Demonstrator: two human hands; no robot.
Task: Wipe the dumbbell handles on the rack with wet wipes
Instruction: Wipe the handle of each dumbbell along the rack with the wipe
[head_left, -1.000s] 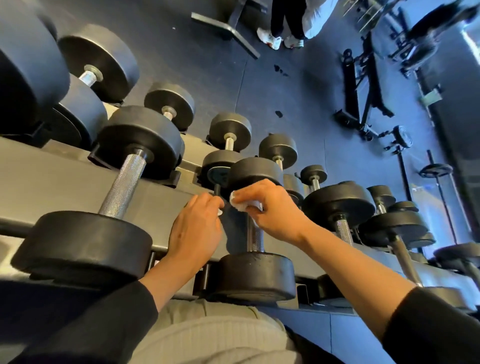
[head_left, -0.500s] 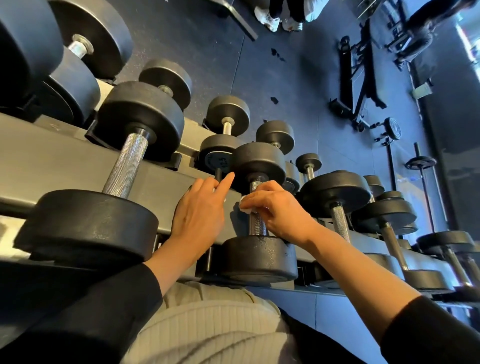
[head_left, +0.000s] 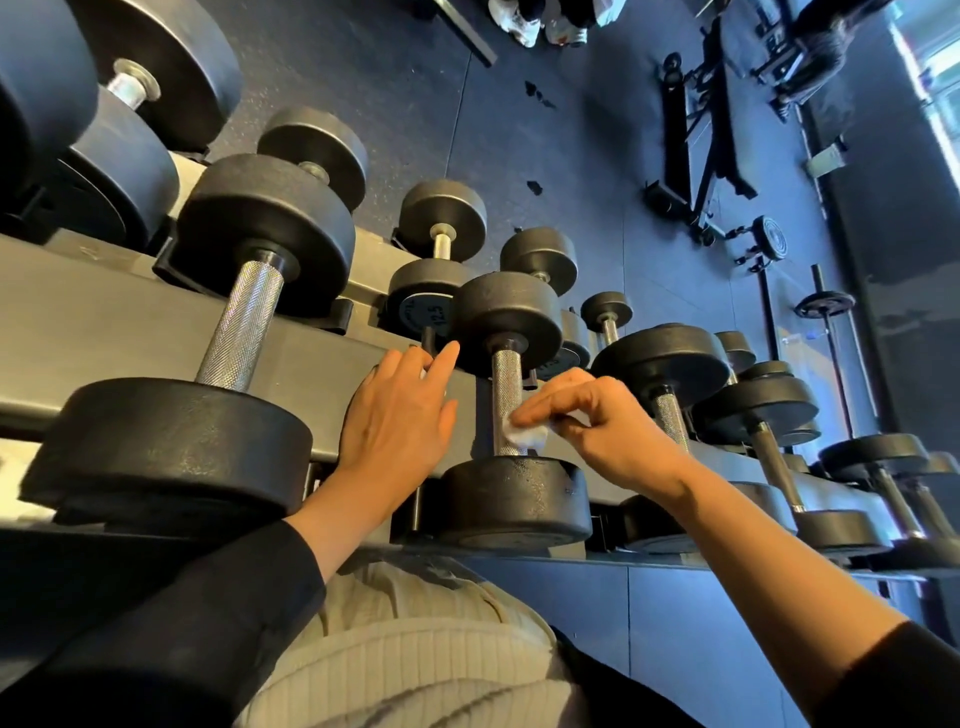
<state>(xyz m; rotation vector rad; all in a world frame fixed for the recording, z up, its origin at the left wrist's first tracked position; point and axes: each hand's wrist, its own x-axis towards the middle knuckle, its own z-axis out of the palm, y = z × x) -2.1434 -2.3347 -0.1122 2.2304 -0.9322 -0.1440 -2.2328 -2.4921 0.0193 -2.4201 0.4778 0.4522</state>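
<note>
A black dumbbell with a knurled steel handle (head_left: 506, 384) lies on the grey rack (head_left: 104, 322) straight in front of me. My right hand (head_left: 602, 431) pinches a small white wet wipe (head_left: 527, 435) against the lower part of that handle, just above the near weight head (head_left: 514, 501). My left hand (head_left: 400, 415) lies with fingers straight against the rack rail left of the handle, forefinger pointing up; a bit of white shows behind its fingers. A larger dumbbell (head_left: 241, 325) sits to the left.
More dumbbells (head_left: 670, 415) line the rack to the right, and a second row (head_left: 441, 239) sits on the tier beyond. On the dark floor stand a bench frame (head_left: 696, 150) and a plate-loaded bar (head_left: 826, 304). A person's shoes (head_left: 540, 23) show at the top.
My right hand has slid the wipe down the handle from just under the far head to near the lower head. My left forefinger has straightened. The view has moved closer to the rack.
</note>
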